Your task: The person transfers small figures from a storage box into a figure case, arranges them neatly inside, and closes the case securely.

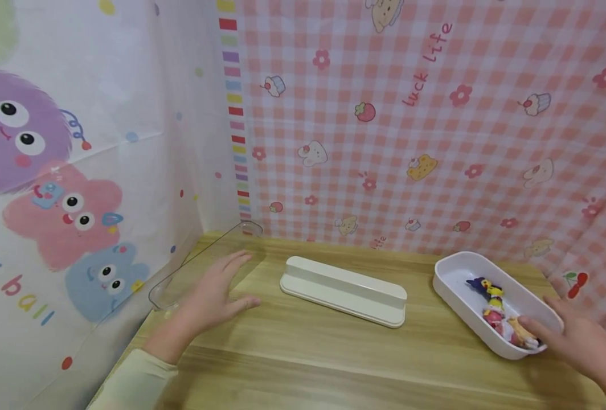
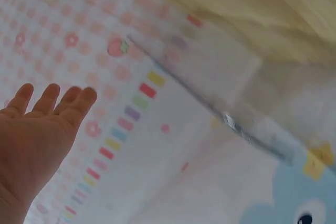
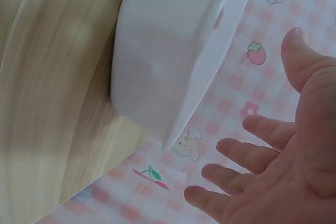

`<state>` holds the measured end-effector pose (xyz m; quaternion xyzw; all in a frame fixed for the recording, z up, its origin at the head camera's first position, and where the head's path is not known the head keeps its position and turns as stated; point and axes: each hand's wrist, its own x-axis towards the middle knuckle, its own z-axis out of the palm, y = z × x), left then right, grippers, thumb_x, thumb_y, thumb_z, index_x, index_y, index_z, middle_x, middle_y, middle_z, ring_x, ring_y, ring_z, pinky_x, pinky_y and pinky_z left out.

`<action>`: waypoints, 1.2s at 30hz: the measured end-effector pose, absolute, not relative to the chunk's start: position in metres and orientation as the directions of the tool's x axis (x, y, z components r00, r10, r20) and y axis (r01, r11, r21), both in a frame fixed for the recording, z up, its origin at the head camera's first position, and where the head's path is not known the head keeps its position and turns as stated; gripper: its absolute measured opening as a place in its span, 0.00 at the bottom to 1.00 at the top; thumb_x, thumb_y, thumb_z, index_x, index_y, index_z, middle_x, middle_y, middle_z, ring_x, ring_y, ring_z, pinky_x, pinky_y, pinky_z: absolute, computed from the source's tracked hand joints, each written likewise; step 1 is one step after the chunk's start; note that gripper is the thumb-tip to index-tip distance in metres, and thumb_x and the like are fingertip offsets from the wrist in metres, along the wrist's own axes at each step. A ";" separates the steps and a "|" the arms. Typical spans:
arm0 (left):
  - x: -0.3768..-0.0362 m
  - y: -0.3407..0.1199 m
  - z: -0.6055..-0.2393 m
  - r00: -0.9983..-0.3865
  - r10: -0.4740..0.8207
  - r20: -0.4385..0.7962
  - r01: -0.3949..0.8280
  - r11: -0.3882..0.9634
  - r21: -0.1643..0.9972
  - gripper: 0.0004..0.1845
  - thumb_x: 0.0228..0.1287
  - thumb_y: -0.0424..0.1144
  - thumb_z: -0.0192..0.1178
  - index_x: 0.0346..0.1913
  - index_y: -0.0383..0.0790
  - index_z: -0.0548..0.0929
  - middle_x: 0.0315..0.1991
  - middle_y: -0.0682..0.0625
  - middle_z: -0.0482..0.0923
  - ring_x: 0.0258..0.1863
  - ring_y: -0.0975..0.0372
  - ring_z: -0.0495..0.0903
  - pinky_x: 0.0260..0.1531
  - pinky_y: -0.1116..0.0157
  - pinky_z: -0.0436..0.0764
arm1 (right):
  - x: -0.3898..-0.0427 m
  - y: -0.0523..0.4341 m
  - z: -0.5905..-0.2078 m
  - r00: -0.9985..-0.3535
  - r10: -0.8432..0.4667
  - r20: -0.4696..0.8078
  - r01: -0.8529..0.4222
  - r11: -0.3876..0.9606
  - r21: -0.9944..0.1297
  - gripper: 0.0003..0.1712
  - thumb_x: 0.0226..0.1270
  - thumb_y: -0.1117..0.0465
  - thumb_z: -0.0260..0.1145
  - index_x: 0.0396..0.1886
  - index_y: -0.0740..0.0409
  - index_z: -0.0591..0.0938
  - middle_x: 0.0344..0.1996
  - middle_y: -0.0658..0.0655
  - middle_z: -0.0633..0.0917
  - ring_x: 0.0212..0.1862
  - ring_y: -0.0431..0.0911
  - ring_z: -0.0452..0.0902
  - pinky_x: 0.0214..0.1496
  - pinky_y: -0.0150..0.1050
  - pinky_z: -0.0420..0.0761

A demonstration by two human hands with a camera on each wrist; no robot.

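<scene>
My left hand [image 1: 211, 299] is held over the left part of the table, fingers spread and thumb apart, gripping nothing. Close beside it stands a clear transparent cover [image 1: 200, 259] with a thin dark edge, partly hidden behind the hand. In the left wrist view the fingers [image 2: 79, 103] are straight and apart from that edge. At the right, my right hand [image 1: 580, 341] is at the near right end of a white oblong basin [image 1: 457, 310], its thumb overlapping the rim. The right wrist view shows relaxed, spread fingers [image 3: 247, 156] holding nothing. Several small colourful figurines [image 1: 495, 304] lie inside the basin.
A long off-white base [image 1: 341, 296] with a raised step along its back lies mid-table. The wooden table [image 1: 303, 364] meets a pink checked cloth [image 1: 334, 125] behind and a white cartoon-print cloth [image 1: 144, 188] at the left.
</scene>
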<state>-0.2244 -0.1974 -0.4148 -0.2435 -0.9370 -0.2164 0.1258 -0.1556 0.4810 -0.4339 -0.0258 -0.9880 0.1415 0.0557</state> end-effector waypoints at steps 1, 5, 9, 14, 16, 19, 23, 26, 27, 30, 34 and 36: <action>-0.226 -0.194 -0.419 -0.853 0.406 0.328 0.509 0.785 0.353 0.51 0.62 0.59 0.76 0.80 0.37 0.67 0.81 0.37 0.66 0.79 0.39 0.67 0.77 0.37 0.69 | -0.155 0.480 -0.434 -0.992 0.071 0.104 0.039 0.960 -0.278 0.52 0.76 0.37 0.66 0.71 0.83 0.66 0.62 0.92 0.69 0.57 0.86 0.70 0.53 0.79 0.74; -0.231 -0.181 -0.434 -0.877 0.407 0.257 0.481 0.767 0.425 0.50 0.64 0.56 0.76 0.81 0.37 0.66 0.81 0.38 0.66 0.81 0.40 0.66 0.79 0.39 0.67 | -0.155 0.473 -0.433 -0.991 0.091 0.103 0.059 0.958 -0.281 0.51 0.77 0.36 0.66 0.70 0.82 0.68 0.62 0.93 0.69 0.57 0.87 0.71 0.52 0.79 0.75; -0.238 -0.174 -0.448 -0.901 0.391 0.190 0.432 0.756 0.492 0.49 0.65 0.52 0.77 0.82 0.36 0.65 0.81 0.36 0.65 0.80 0.39 0.65 0.79 0.38 0.67 | -0.158 0.466 -0.433 -0.990 0.091 0.109 0.055 0.953 -0.299 0.50 0.77 0.37 0.66 0.71 0.81 0.69 0.64 0.91 0.69 0.59 0.88 0.70 0.52 0.79 0.74; -0.248 -0.166 -0.462 -0.928 0.358 0.104 0.351 0.744 0.569 0.49 0.66 0.52 0.76 0.83 0.39 0.64 0.82 0.36 0.65 0.72 0.40 0.76 0.71 0.40 0.77 | -0.159 0.458 -0.432 -0.990 0.088 0.112 0.050 0.951 -0.305 0.48 0.78 0.37 0.65 0.72 0.78 0.71 0.65 0.90 0.70 0.61 0.87 0.70 0.54 0.79 0.74; -0.254 -0.163 -0.468 -0.933 0.351 0.083 0.328 0.729 0.601 0.49 0.67 0.51 0.76 0.83 0.38 0.64 0.81 0.36 0.65 0.69 0.40 0.79 0.67 0.41 0.80 | -0.160 0.457 -0.432 -0.989 0.088 0.116 0.048 0.948 -0.315 0.47 0.78 0.38 0.65 0.72 0.77 0.72 0.64 0.91 0.71 0.60 0.87 0.71 0.54 0.78 0.75; -0.262 -0.158 -0.475 -0.934 0.351 0.068 0.310 0.704 0.639 0.49 0.66 0.50 0.76 0.82 0.36 0.63 0.80 0.35 0.66 0.69 0.38 0.78 0.68 0.41 0.80 | -0.160 0.454 -0.432 -0.989 0.080 0.121 0.035 0.942 -0.335 0.45 0.78 0.39 0.66 0.72 0.76 0.73 0.61 0.91 0.73 0.58 0.86 0.73 0.51 0.76 0.76; -0.272 -0.152 -0.481 -0.940 0.337 0.048 0.285 0.702 0.653 0.50 0.65 0.50 0.77 0.82 0.34 0.63 0.81 0.36 0.66 0.70 0.38 0.78 0.70 0.41 0.78 | -0.159 0.452 -0.433 -0.991 0.071 0.115 0.027 0.939 -0.344 0.46 0.77 0.39 0.67 0.72 0.75 0.73 0.61 0.90 0.74 0.59 0.85 0.75 0.52 0.75 0.77; -0.279 -0.146 -0.485 -0.949 0.312 0.041 0.262 0.712 0.651 0.51 0.63 0.50 0.79 0.81 0.34 0.64 0.80 0.36 0.67 0.70 0.39 0.78 0.72 0.42 0.77 | -0.159 0.451 -0.433 -0.993 0.074 0.094 0.039 0.943 -0.329 0.47 0.76 0.36 0.66 0.72 0.74 0.72 0.61 0.88 0.75 0.59 0.83 0.76 0.52 0.75 0.78; -0.282 -0.144 -0.486 -0.950 0.310 0.046 0.265 0.715 0.647 0.51 0.62 0.50 0.80 0.81 0.33 0.65 0.79 0.35 0.68 0.71 0.39 0.77 0.73 0.42 0.75 | -0.159 0.450 -0.433 -0.993 0.073 0.089 0.041 0.945 -0.323 0.47 0.76 0.36 0.66 0.72 0.74 0.72 0.61 0.88 0.76 0.58 0.83 0.76 0.51 0.75 0.78; -0.291 -0.138 -0.491 -0.951 0.302 0.058 0.271 0.734 0.623 0.52 0.59 0.49 0.82 0.80 0.31 0.66 0.78 0.34 0.70 0.74 0.39 0.74 0.76 0.43 0.72 | -0.160 0.449 -0.432 -0.993 0.073 0.092 0.040 0.948 -0.316 0.47 0.76 0.35 0.66 0.72 0.72 0.73 0.58 0.87 0.79 0.55 0.80 0.81 0.50 0.72 0.80; -0.304 -0.128 -0.498 -0.955 0.286 0.083 0.277 0.751 0.599 0.55 0.53 0.46 0.85 0.79 0.30 0.66 0.76 0.33 0.72 0.76 0.38 0.71 0.77 0.42 0.71 | -0.160 0.445 -0.431 -0.992 0.071 0.105 0.032 0.941 -0.336 0.46 0.75 0.36 0.68 0.71 0.71 0.75 0.48 0.79 0.88 0.49 0.70 0.86 0.47 0.67 0.82; -0.310 -0.124 -0.500 -0.957 0.275 0.092 0.274 0.759 0.591 0.58 0.48 0.46 0.87 0.78 0.30 0.65 0.75 0.33 0.74 0.74 0.38 0.72 0.76 0.40 0.71 | -0.159 0.441 -0.433 -0.991 0.066 0.112 0.021 0.933 -0.358 0.44 0.75 0.38 0.69 0.71 0.71 0.75 0.45 0.75 0.90 0.49 0.68 0.86 0.47 0.66 0.83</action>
